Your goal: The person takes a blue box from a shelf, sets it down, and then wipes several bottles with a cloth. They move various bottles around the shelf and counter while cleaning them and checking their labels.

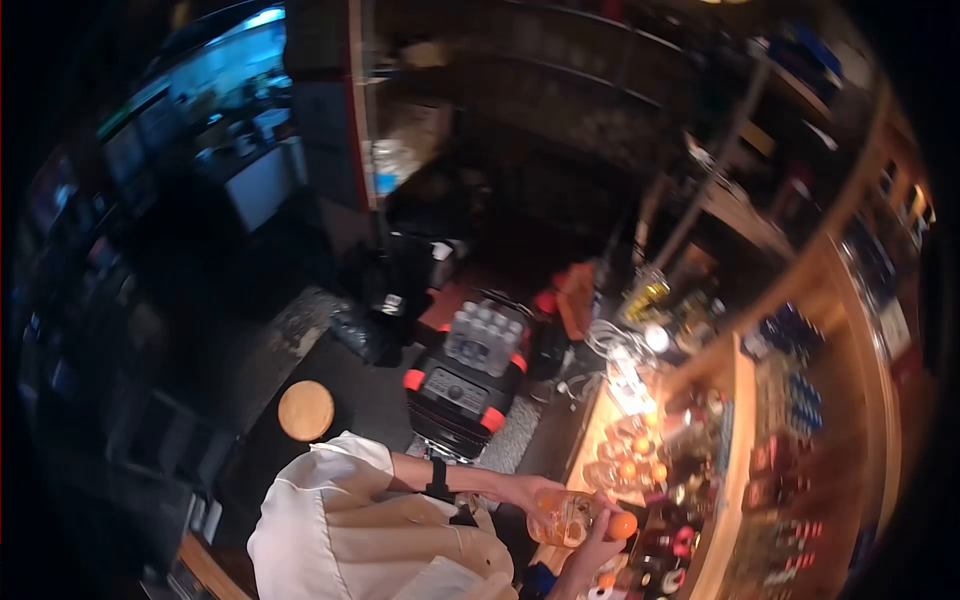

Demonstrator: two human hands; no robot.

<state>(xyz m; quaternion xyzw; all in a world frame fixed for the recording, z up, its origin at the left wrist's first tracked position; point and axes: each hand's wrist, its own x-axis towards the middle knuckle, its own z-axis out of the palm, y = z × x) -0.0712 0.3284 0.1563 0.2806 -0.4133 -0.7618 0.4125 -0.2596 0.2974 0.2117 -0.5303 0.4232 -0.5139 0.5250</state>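
Note:
A clear glass bottle (568, 520) with an amber tint lies tilted between my two hands. My left hand (533, 497), with a black band on its wrist, is wrapped round the wide end. My right hand (597, 548) grips the narrower end. A round orange stopper (622, 525) sticks out past my right fingers; the joint between it and the glass is hidden. Just beyond, on the lit wooden counter, stand several similar glass bottles (628, 455) with orange balls on top.
Many small bottles (680, 540) crowd the counter beside my right hand. A bright lamp (628, 385) and coiled white cables (605, 340) sit at its far end. On the floor stand a black and red case (455, 395) carrying packed water bottles (485, 335), and a round wooden stool (305, 410).

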